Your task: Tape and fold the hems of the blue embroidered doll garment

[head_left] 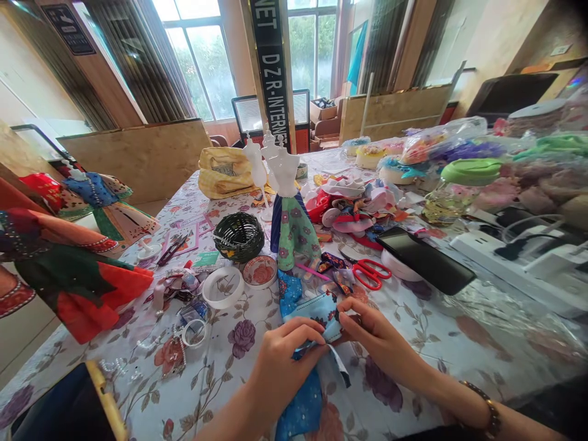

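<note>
My left hand (281, 361) and my right hand (374, 339) both pinch a piece of blue patterned fabric (312, 309) on the flower-print tablecloth (459, 343), fingers closed on its folded edge. More of the blue fabric (301, 410) hangs down under my left hand toward the table's near edge. Just beyond the hands stands a small white doll mannequin (285, 168) wearing a green floral skirt (296, 236).
Red-handled scissors (371, 272) and a black phone (425, 260) lie right of the mannequin. A dark woven basket (239, 236), tape rolls (223, 286) and a round tin (260, 271) sit left. Fabric scraps (358, 205), jars and a power strip (514, 263) crowd the right; doll dresses (68, 269) lie left.
</note>
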A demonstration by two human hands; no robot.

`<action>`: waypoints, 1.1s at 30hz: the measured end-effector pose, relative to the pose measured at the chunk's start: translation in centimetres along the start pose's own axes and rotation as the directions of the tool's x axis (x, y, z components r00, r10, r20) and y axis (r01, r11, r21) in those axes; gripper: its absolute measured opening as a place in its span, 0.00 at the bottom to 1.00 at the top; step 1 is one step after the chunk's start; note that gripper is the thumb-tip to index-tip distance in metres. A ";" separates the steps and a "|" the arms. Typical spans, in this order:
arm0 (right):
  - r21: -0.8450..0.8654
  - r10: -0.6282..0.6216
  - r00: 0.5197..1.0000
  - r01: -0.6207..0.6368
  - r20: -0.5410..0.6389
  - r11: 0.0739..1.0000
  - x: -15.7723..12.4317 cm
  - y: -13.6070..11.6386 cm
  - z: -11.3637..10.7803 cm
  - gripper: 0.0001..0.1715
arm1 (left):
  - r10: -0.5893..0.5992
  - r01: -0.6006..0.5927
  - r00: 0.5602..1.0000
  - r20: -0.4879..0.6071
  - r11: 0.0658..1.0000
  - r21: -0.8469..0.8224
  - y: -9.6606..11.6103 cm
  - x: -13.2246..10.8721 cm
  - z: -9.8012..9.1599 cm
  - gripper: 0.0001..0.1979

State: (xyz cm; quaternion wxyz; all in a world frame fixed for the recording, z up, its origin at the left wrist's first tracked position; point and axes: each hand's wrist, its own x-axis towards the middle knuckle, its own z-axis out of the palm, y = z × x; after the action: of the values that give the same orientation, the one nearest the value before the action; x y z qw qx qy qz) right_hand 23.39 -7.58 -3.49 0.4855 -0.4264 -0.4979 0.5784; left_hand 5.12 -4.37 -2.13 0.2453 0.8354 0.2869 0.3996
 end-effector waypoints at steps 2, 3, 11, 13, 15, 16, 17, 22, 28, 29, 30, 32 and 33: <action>0.030 -0.007 1.000 0.007 -0.004 1.000 0.0 0.1 0.0 0.15 | -0.019 0.019 1.000 0.002 1.000 -0.006 0.0 0.0 0.0 0.08; 0.035 -0.006 1.000 0.006 -0.008 0.999 0.0 0.1 0.0 0.15 | -0.031 0.031 0.999 0.006 0.999 -0.006 0.1 0.1 0.0 0.09; 0.077 0.004 1.000 -0.005 0.014 0.997 -0.1 0.1 0.0 0.14 | -0.254 0.255 0.967 0.025 0.967 -0.018 0.3 0.2 0.2 0.12; 0.038 0.010 1.000 -0.010 0.006 0.999 -0.1 0.2 -0.1 0.14 | -0.300 0.301 0.953 0.036 0.953 -0.030 0.5 0.2 0.2 0.12; -0.014 0.019 1.000 -0.019 0.000 1.000 -0.2 0.5 -0.3 0.15 | -0.336 0.337 0.941 0.045 0.941 -0.018 0.6 0.3 0.2 0.13; -0.035 0.019 1.000 -0.019 0.000 0.999 -0.2 0.5 -0.4 0.15 | -0.351 0.352 0.935 0.052 0.936 -0.012 0.7 0.4 0.2 0.13; -0.053 0.015 1.000 -0.015 0.003 0.998 -0.3 0.5 -0.4 0.16 | -0.365 0.366 0.929 0.059 0.930 -0.009 0.7 0.4 0.2 0.13; -0.079 -0.032 0.997 0.037 0.073 0.996 -0.9 -0.1 -0.6 0.15 | -0.411 0.416 0.907 0.091 0.909 -0.036 0.7 0.6 0.0 0.12; -0.252 -0.118 0.980 0.157 0.162 0.955 -1.3 -0.3 -0.7 0.26 | -0.438 0.448 0.893 0.103 0.888 -0.102 0.6 0.7 -0.1 0.12; -0.269 -0.127 0.981 0.163 0.148 0.949 -1.3 -0.3 -0.7 0.26 | -0.445 0.454 0.890 0.101 0.884 -0.107 0.6 0.7 -0.1 0.12; -0.276 -0.131 0.982 0.164 0.133 0.947 -1.3 -0.2 -0.6 0.25 | -0.452 0.461 0.886 0.100 0.881 -0.109 0.6 0.7 -0.1 0.12; -0.278 -0.137 0.984 0.163 0.110 0.947 -1.3 -0.2 -0.6 0.22 | -0.464 0.474 0.880 0.100 0.874 -0.111 0.6 0.7 -0.1 0.12; -0.279 -0.139 0.985 0.162 0.101 0.947 -1.3 -0.2 -0.6 0.21 | -0.468 0.477 0.878 0.099 0.871 -0.113 0.6 0.7 -0.1 0.11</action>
State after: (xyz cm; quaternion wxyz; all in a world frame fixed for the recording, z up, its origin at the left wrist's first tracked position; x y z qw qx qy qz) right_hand 24.18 -8.72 -3.40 0.4412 -0.4293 -0.6263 0.4783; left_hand 5.53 -4.34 -1.32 0.4007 0.7347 0.4465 0.3168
